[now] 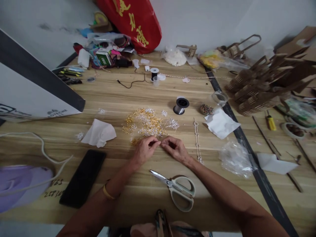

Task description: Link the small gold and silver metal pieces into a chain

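Scissors (169,183) point forward-left; hands (145,150) (175,148) pinch beside gold-silver pieces (151,125); chain (197,139) runs fore-and-aft.

1. Between left hand (144,152) and right hand (176,149): any piece pinched is too small to be made out.
2. Just beyond grip: gold-and-silver pile (150,123) partly covered by left hand.
3. Far left of grip: purple object (27,177) cut by left edge.
4. Well beyond grip: red bag (137,24) cropped at top.
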{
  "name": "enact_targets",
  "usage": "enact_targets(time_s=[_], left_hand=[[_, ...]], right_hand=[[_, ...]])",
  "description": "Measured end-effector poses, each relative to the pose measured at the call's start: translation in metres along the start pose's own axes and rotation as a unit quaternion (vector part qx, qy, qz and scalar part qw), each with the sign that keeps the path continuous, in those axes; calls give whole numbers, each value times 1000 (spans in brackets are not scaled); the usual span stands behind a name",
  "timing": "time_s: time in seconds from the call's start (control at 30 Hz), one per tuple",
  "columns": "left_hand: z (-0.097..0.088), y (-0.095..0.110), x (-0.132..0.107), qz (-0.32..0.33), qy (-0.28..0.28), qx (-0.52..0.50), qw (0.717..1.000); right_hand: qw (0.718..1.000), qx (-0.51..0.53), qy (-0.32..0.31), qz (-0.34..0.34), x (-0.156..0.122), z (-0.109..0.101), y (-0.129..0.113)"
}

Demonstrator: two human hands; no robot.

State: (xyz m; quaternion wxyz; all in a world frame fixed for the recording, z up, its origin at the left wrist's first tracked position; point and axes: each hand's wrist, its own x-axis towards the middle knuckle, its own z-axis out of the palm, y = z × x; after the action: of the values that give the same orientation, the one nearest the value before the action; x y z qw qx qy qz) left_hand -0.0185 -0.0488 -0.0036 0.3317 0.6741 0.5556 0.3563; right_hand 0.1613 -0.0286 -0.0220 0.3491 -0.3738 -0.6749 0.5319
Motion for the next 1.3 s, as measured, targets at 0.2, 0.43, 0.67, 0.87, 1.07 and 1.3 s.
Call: enact_targets(time_s=[0.2,0.43,0.67,0.87,1.07,1.3], left_hand=[[-5,-6,3,-34,65,-37,997],[-8,-16,7,-4,104,-12,994],[-4,-13,3,65,50,152,985],[-2,-10,-1,98,1,239,966],[-1,-9,-3,104,-9,277,955],[-12,-4,2,63,-26,199,978]], right_hand=[[999,17,35,27,0,-1,0],[994,29,92,50,1,-4,-5],[993,36,102,54,3,-4,-4],[995,33,86,40,2,-4,-3],[996,25,78,43,2,-4,-4],[996,26,72,39,3,-3,-3]])
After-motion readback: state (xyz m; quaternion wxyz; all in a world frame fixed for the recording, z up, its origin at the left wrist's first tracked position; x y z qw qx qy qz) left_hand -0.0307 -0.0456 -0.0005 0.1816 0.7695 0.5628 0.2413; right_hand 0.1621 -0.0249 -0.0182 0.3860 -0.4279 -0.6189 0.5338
